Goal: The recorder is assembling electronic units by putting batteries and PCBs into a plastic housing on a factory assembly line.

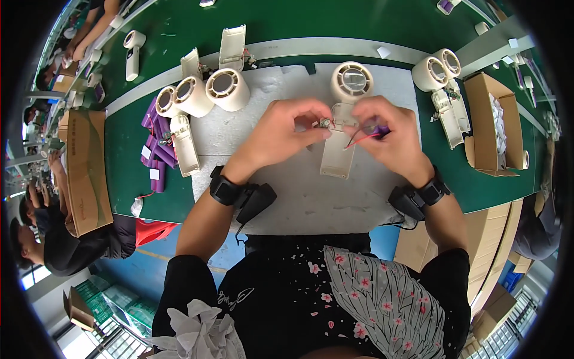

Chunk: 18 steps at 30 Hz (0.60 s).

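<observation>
A cream handheld fan [344, 78] lies on the white foam sheet before me, its round head far and its open handle shell [336, 160] toward me. Over the handle, my left hand [284, 131] pinches a small wired part [325, 122], too small to name surely. My right hand [391, 134] is closed around a purple battery [379, 130], which is blurred and partly hidden by the fingers. A red wire [357, 140] runs from the battery toward the shell.
Several fan heads [228, 90] and shells stand at the left of the foam sheet [269, 206], beside a pile of purple batteries [156, 158]. On the right are more fans [430, 74] and a cardboard box [481, 119] of white packets. Other people sit at the far left.
</observation>
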Each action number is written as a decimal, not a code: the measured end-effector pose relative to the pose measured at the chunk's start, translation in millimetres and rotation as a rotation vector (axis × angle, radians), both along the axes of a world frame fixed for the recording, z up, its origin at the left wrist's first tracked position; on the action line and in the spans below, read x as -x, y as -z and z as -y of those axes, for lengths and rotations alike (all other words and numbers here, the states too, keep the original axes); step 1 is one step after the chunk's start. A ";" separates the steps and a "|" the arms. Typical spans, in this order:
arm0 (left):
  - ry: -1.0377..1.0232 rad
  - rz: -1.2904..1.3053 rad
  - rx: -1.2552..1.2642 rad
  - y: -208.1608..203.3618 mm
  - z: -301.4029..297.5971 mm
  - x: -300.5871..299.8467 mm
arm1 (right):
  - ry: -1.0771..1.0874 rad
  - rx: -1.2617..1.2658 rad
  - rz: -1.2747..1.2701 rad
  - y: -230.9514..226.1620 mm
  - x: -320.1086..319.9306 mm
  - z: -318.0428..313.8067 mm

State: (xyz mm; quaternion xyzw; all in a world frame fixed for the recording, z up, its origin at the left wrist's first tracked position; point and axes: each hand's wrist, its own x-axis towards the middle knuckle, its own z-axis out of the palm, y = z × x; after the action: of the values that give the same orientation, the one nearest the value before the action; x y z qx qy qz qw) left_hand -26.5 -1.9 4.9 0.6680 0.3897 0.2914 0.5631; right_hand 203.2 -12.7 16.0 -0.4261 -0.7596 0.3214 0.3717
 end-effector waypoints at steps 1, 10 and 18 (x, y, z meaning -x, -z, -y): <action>0.026 0.035 0.034 -0.3 1.2 0.5 | -0.061 -0.058 0.036 -0.9 2.6 2.1; 0.046 0.023 -0.013 -6.9 5.5 -4.5 | -0.127 -0.174 0.158 1.7 7.4 4.7; 0.035 -0.063 -0.538 5.2 -0.4 0.3 | -0.121 -0.169 0.266 -2.9 11.8 9.8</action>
State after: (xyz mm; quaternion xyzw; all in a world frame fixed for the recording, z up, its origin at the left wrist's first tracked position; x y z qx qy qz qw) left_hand -26.8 -1.6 -0.2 0.8089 0.3040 0.3539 0.3578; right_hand 191.3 -22.5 19.0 -0.3858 -0.8506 0.2190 0.2822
